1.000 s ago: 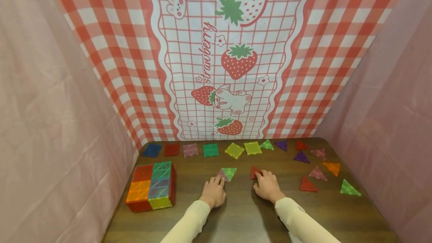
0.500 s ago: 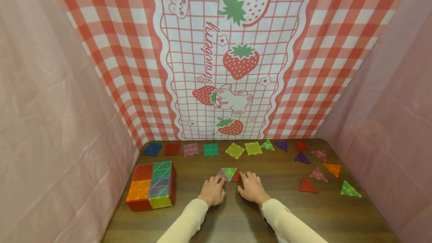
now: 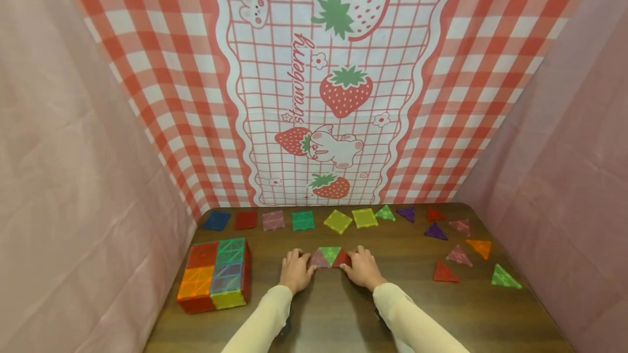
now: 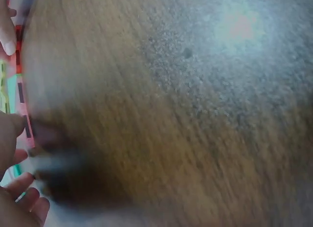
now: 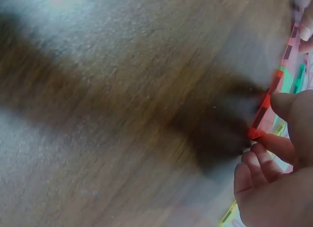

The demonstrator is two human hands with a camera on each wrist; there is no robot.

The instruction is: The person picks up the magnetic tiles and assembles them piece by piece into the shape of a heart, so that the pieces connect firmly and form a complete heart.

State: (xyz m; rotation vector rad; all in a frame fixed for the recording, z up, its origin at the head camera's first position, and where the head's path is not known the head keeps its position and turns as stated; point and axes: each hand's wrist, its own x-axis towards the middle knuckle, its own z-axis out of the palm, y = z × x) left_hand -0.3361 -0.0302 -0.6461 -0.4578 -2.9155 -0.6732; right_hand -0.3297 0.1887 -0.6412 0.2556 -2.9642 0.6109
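Three translucent triangular magnetic tiles lie side by side mid-table in the head view, forming a trapezoid: pink (image 3: 319, 260) on the left, green (image 3: 330, 254) in the middle, red (image 3: 340, 260) on the right. My left hand (image 3: 296, 272) pinches the outer corner of the pink tile, thumb at the near edge. On the other end, my right hand (image 3: 363, 269) pinches the red tile between thumb and index finger. The right wrist view shows the red tile's edge (image 5: 263, 112) under the thumb, with the other fingers curled beside its corner.
A box-shaped block of coloured square tiles (image 3: 213, 274) stands at left. Several square tiles, among them a teal one (image 3: 302, 221), line the back edge. Loose triangles, such as an orange one (image 3: 479, 248), are scattered at right. Cloth hangs behind and on both sides.
The red triangle has slid left against the green one, moved by my right hand. My left hand has shifted from fingertips on the pink tile to a pinch at its outer side.
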